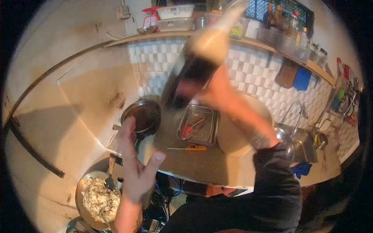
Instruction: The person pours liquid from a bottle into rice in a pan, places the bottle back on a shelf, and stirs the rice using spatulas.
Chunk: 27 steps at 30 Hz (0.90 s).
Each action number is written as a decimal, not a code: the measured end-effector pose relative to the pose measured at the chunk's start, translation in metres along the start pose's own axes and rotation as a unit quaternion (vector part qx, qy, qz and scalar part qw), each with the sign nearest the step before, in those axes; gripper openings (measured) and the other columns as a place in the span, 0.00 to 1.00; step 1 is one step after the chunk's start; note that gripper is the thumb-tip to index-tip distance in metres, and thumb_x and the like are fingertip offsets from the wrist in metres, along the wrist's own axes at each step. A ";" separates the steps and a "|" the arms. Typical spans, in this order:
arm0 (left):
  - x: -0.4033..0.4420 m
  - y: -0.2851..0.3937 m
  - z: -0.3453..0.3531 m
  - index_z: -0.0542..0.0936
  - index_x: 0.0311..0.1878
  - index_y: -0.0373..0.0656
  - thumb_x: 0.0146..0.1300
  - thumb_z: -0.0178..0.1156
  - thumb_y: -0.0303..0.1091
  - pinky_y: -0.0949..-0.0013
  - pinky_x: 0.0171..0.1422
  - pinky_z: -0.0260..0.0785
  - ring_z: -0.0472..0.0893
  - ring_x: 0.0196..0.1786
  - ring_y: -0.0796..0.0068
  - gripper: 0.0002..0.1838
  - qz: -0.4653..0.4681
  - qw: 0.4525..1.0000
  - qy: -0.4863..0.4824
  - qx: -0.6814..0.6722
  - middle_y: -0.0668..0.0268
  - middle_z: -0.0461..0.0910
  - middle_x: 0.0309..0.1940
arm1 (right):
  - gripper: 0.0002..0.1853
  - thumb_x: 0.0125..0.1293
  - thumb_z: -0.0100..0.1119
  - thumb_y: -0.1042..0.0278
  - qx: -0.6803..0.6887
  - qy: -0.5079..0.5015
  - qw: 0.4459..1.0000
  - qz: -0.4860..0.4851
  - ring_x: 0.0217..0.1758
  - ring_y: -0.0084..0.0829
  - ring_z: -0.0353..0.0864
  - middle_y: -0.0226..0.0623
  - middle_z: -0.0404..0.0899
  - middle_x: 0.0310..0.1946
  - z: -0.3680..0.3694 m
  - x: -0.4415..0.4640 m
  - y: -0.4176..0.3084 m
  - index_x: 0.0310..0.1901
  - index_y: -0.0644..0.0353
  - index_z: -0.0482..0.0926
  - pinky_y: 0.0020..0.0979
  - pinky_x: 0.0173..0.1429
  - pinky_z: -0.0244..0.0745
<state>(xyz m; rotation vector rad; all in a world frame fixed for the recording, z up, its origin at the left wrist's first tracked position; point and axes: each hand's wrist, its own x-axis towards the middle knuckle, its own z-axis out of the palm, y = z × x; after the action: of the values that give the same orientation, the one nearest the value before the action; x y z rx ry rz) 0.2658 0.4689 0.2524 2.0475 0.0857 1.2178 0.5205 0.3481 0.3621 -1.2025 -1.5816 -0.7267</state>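
My right hand [206, 91] is wrapped round a large bottle [211, 44], raised over the counter. The bottle leans with its pale neck up and to the right; its middle is yellowish and its lower part dark. Motion smears both the bottle and the hand. My left hand [136, 167] is open, thumb and fingers apart, holding nothing. It is held up near the frying pan [79, 194] of pale crumbly food [99, 198] at lower left. A dark spatula with a wooden handle [112, 163] rests in that pan, along with a metal utensil.
On the counter are a dark pan [142, 116], a glass dish [210, 132] with a red-handled tool [186, 131], an orange-handled screwdriver [196, 148] and a big round board [233, 139]. Right stands a sink [301, 145] with a blue cloth [301, 169]. A shelf [163, 35] holds containers and bottles.
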 end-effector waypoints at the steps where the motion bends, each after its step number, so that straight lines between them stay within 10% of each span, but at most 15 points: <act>1: -0.006 -0.003 0.002 0.57 0.79 0.32 0.62 0.73 0.43 0.54 0.80 0.54 0.62 0.77 0.56 0.49 -0.021 0.999 -0.002 -0.043 0.52 0.61 0.75 | 0.30 0.45 0.88 0.59 0.083 0.086 0.985 0.124 0.46 0.31 0.83 0.33 0.84 0.43 -0.023 0.028 0.016 0.48 0.60 0.81 0.36 0.52 0.81; 10: -0.090 -0.042 0.006 0.71 0.67 0.38 0.66 0.71 0.38 0.60 0.70 0.65 0.71 0.67 0.67 0.30 -0.230 0.957 0.016 -0.174 0.58 0.73 0.65 | 0.20 0.55 0.80 0.60 -0.272 0.051 0.943 0.186 0.44 0.31 0.84 0.35 0.86 0.40 -0.186 0.182 0.158 0.44 0.60 0.84 0.35 0.49 0.82; 14: -0.124 -0.036 -0.010 0.73 0.66 0.38 0.64 0.72 0.36 0.56 0.69 0.67 0.74 0.64 0.60 0.30 -0.320 0.929 0.040 -0.180 0.56 0.78 0.59 | 0.19 0.57 0.78 0.61 -0.334 0.025 0.908 0.252 0.45 0.30 0.84 0.35 0.85 0.41 -0.210 0.195 0.224 0.46 0.60 0.84 0.35 0.50 0.81; 17: -0.140 -0.020 -0.025 0.77 0.53 0.37 0.69 0.63 0.27 0.70 0.60 0.71 0.80 0.50 0.73 0.12 -0.335 0.934 0.068 -0.106 0.62 0.82 0.47 | 0.18 0.58 0.77 0.61 -0.358 0.001 0.886 0.293 0.45 0.30 0.84 0.35 0.85 0.42 -0.220 0.194 0.263 0.46 0.61 0.83 0.35 0.51 0.81; 23: -0.175 0.024 -0.077 0.81 0.56 0.38 0.75 0.62 0.30 0.75 0.51 0.71 0.78 0.47 0.80 0.11 -0.434 0.895 0.099 -0.033 0.67 0.83 0.46 | 0.17 0.61 0.74 0.63 -0.394 -0.029 0.864 0.312 0.47 0.30 0.83 0.36 0.84 0.44 -0.232 0.185 0.315 0.48 0.62 0.83 0.35 0.52 0.81; 27: -0.206 0.046 -0.117 0.81 0.54 0.36 0.76 0.60 0.30 0.68 0.59 0.71 0.80 0.50 0.70 0.10 -0.329 0.919 0.201 0.079 0.60 0.84 0.47 | 0.16 0.63 0.72 0.64 -0.411 -0.035 0.857 0.308 0.48 0.30 0.83 0.36 0.84 0.45 -0.231 0.172 0.324 0.49 0.62 0.83 0.34 0.53 0.80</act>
<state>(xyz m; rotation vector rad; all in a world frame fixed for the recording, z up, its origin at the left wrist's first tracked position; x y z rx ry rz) 0.0478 0.4174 0.1621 1.6413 1.0119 1.1805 0.8994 0.3134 0.5703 -2.2391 -0.8010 -0.9510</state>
